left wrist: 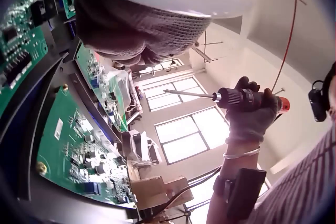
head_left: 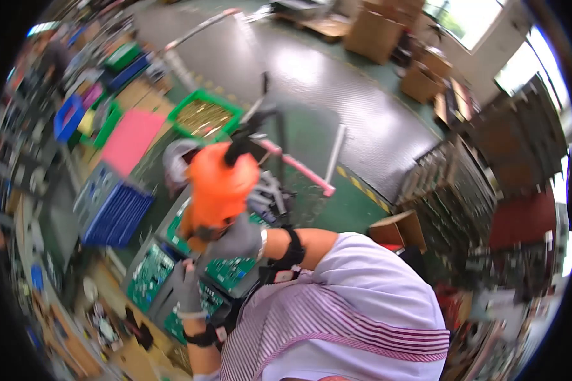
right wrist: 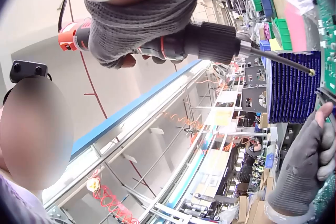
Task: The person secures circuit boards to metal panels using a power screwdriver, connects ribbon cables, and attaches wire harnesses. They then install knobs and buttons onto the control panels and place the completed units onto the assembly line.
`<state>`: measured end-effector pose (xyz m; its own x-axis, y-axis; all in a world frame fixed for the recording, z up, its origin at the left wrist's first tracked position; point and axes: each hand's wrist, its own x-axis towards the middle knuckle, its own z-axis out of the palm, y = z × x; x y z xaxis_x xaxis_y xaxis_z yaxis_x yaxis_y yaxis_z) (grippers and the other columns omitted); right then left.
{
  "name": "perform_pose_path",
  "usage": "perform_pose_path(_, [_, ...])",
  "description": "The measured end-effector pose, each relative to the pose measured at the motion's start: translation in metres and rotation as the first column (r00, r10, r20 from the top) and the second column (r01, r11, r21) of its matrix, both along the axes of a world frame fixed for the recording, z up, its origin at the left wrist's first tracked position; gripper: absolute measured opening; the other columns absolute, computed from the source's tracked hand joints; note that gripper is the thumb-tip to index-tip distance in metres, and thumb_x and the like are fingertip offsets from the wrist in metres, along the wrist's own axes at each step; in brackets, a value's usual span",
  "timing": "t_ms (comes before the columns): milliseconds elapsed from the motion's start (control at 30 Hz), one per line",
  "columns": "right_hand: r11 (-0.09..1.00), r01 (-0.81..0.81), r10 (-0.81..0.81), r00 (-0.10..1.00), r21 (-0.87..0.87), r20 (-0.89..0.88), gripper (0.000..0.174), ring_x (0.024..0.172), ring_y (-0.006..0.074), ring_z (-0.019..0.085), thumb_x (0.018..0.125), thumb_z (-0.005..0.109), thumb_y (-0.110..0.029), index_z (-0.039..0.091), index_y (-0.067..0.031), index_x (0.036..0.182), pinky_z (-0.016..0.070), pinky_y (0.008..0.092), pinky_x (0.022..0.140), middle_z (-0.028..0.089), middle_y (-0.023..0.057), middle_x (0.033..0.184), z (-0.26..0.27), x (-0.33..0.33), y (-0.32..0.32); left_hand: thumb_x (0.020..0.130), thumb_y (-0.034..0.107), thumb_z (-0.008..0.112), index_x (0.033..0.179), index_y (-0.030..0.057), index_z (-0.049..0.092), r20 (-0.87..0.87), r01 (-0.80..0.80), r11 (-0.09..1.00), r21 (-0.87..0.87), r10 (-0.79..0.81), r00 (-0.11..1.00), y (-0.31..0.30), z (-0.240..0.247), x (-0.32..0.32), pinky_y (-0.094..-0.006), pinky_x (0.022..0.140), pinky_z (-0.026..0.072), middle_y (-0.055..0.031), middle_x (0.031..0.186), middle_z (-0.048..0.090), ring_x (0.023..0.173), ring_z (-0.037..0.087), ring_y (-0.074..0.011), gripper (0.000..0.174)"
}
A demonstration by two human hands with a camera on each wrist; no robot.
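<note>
My right hand (right wrist: 139,29), in a grey knit glove with bare fingertips, grips a black and red electric screwdriver (right wrist: 210,43). A small brass-coloured piece shows at the end of its long bit (right wrist: 281,59). In the head view the tool's orange end (head_left: 222,181) looms large and blurred above the right hand (head_left: 235,241). My left hand (head_left: 187,289), gloved the same way, is low over green circuit boards (left wrist: 79,145) set in dark frames. Its thumb (right wrist: 323,115) points up beside a board, fingers bent; I cannot tell whether they hold anything.
Blue ribbed racks (head_left: 117,216) stand beyond the boards, near a pink sheet (head_left: 131,141). A green bin (head_left: 203,116) holds many brass-coloured pieces. Cardboard boxes (head_left: 397,230) and stacked panels (head_left: 451,171) are to the right. A cord (right wrist: 65,3) runs from the screwdriver.
</note>
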<state>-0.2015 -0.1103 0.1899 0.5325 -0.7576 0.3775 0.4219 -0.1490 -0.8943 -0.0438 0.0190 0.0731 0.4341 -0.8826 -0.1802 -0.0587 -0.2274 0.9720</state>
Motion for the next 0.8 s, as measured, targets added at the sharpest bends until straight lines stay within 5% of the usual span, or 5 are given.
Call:
perform_pose_path(167, [1.0, -0.005, 0.004, 1.0, -0.027, -0.014, 0.02, 0.072, 0.0142, 0.059, 0.062, 0.064, 0.007, 0.057, -0.0028, 0.079, 0.0482, 0.0276, 0.064, 0.06, 0.0051, 0.074, -0.015, 0.04, -0.014, 0.081, 0.027, 0.053, 0.086, 0.0026, 0.055, 0.486, -0.076, 0.975, 0.209, -0.036, 0.873, 0.001, -0.015, 0.033, -0.0393, 0.063, 0.0438, -0.0167, 0.077, 0.06, 0.073, 0.058, -0.033, 0.025])
perform_pose_path(200, [0.996, -0.023, 0.017, 0.998, 0.081, 0.066, 0.019, 0.069, 0.0146, 0.059, 0.062, 0.063, 0.008, 0.057, -0.0026, 0.076, 0.0481, 0.028, 0.063, 0.06, 0.0051, 0.073, -0.015, 0.05, -0.011, 0.08, 0.029, 0.053, 0.085, 0.0039, 0.058, 0.526, -0.124, 0.953, 0.278, -0.043, 0.85, -0.001, -0.017, 0.034, -0.0376, 0.063, 0.0446, -0.0146, 0.075, 0.06, 0.071, 0.059, -0.0293, 0.026])
perform_pose_path(367, [0.984, -0.058, 0.032, 0.988, -0.17, -0.151, 0.017, 0.064, 0.0134, 0.057, 0.06, 0.065, 0.004, 0.057, -0.0027, 0.074, 0.0463, 0.0267, 0.059, 0.059, 0.0045, 0.071, -0.047, 0.081, -0.019, 0.077, 0.029, 0.058, 0.081, 0.001, 0.057, 0.462, -0.052, 0.878, 0.476, -0.199, 0.864, -0.02, -0.019, 0.039, -0.0404, 0.061, 0.0442, -0.0158, 0.069, 0.059, 0.066, 0.058, -0.0312, 0.029])
perform_pose_path(733, [0.952, -0.252, 0.218, 0.958, -0.177, -0.187, 0.015, 0.075, 0.0176, 0.061, 0.065, 0.06, 0.008, 0.056, -0.0002, 0.077, 0.0505, 0.0295, 0.071, 0.059, 0.0064, 0.075, -0.061, 0.102, -0.016, 0.073, 0.028, 0.06, 0.083, -0.0001, 0.062, 0.36, 0.057, 0.795, 0.604, -0.336, 0.87, -0.044, -0.017, 0.047, -0.0421, 0.073, 0.0474, -0.02, 0.083, 0.062, 0.083, 0.06, -0.0353, 0.03])
perform_pose_path(800, [0.938, -0.276, 0.241, 0.954, -0.209, -0.178, 0.017, 0.076, 0.0179, 0.061, 0.065, 0.06, 0.008, 0.056, -0.0006, 0.079, 0.0503, 0.0299, 0.073, 0.059, 0.0063, 0.075, -0.062, 0.101, -0.015, 0.072, 0.027, 0.06, 0.083, -0.0008, 0.063, 0.378, 0.088, 0.842, 0.532, -0.329, 0.865, -0.044, -0.065, 0.052, -0.0419, 0.073, 0.0475, -0.0202, 0.082, 0.063, 0.083, 0.061, -0.035, 0.03])
